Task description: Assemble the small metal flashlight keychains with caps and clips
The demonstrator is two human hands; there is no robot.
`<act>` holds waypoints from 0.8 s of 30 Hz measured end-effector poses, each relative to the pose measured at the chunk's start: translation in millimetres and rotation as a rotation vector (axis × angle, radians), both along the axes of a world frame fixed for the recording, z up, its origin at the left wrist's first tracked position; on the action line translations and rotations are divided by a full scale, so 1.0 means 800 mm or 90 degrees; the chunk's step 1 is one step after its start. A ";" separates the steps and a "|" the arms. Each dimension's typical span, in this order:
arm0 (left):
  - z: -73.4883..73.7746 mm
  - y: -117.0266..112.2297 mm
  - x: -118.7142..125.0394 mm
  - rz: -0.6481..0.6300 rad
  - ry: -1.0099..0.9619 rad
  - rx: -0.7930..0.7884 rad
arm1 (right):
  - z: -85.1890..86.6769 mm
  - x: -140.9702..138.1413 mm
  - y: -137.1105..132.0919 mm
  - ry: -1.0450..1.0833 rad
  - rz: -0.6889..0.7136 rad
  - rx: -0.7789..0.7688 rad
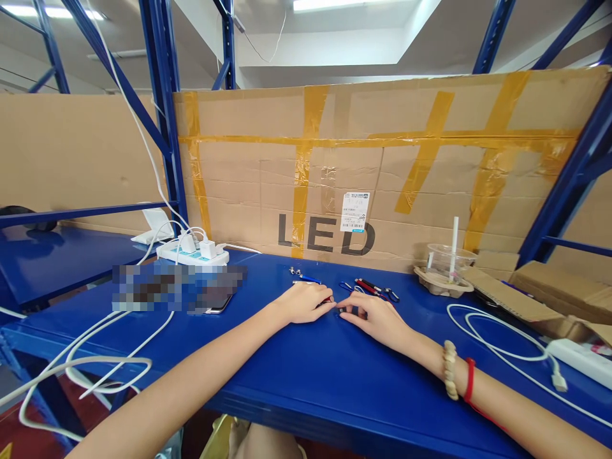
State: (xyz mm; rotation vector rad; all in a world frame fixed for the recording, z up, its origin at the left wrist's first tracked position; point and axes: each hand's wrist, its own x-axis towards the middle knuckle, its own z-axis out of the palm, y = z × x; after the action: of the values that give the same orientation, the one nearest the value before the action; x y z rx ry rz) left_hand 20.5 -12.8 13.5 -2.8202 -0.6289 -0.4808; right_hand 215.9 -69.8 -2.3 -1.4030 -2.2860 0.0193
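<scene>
My left hand (304, 302) is low over the blue tabletop (287, 376), its fingers curled round a small dark red thing that is mostly hidden. Close by, my right hand (371, 313) pinches something small and dark between thumb and fingers; its kind is too small to tell. The fingertips of both hands nearly meet. Just beyond the left hand lies a blue pen-like item (308, 279) with a small metal clasp at its end. Behind the right hand are a red pen-like item (368, 286) and a blue loop (348, 286), partly covered by the fingers.
A cardboard sheet (268, 191) marked LED stands along the back. At left are a white power strip (191, 255), cables and a phone (220, 305) beside a blurred patch. A clear plastic cup (442, 258) in a carrier, a white cable (502, 354) and an opened box (564, 287) occupy the right.
</scene>
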 end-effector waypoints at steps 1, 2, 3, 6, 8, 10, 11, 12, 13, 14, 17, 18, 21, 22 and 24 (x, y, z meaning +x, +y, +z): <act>0.000 0.000 0.000 0.001 0.000 -0.001 | 0.000 0.000 0.000 0.001 -0.001 0.002; 0.000 0.000 0.000 0.002 -0.001 -0.001 | 0.000 0.000 0.000 0.002 -0.002 0.006; -0.001 0.000 0.000 0.004 -0.001 -0.001 | 0.000 -0.001 0.000 0.004 -0.003 0.012; -0.001 0.001 0.000 0.006 0.001 0.007 | 0.001 -0.003 -0.001 0.034 -0.020 0.025; -0.001 0.001 0.000 0.006 0.002 0.011 | 0.002 -0.005 -0.001 0.069 -0.046 0.025; -0.001 0.001 0.000 0.007 0.002 0.014 | 0.004 -0.006 -0.001 0.103 -0.073 0.020; -0.001 0.001 0.000 0.007 0.001 0.015 | 0.004 -0.007 -0.001 0.113 -0.081 0.018; -0.001 0.001 0.000 0.006 0.000 0.015 | 0.005 -0.007 -0.002 0.118 -0.084 0.018; -0.001 0.001 0.000 0.005 -0.002 0.014 | 0.005 -0.007 -0.002 0.117 -0.083 0.020; -0.001 0.001 0.000 0.004 -0.004 0.012 | 0.005 -0.007 -0.002 0.112 -0.080 0.023; -0.001 0.001 0.000 0.004 -0.009 0.006 | 0.006 -0.009 -0.005 0.080 -0.082 0.028; -0.001 0.001 0.000 0.006 -0.009 0.005 | 0.007 -0.010 -0.006 0.071 -0.088 0.029; -0.001 0.001 0.000 0.011 -0.007 0.002 | 0.007 -0.010 -0.007 0.050 -0.095 0.032; -0.001 0.000 0.000 0.014 -0.005 0.001 | 0.007 -0.010 -0.007 0.043 -0.092 0.033; 0.000 0.000 0.000 0.019 -0.001 0.000 | 0.006 -0.008 -0.006 0.029 -0.079 0.034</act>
State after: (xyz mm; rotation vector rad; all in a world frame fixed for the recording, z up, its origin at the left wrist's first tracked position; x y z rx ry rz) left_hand 20.6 -12.6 13.3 -2.8056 -0.6708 -0.4774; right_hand 209.4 -74.2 2.2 -1.4987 -2.1427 -0.0477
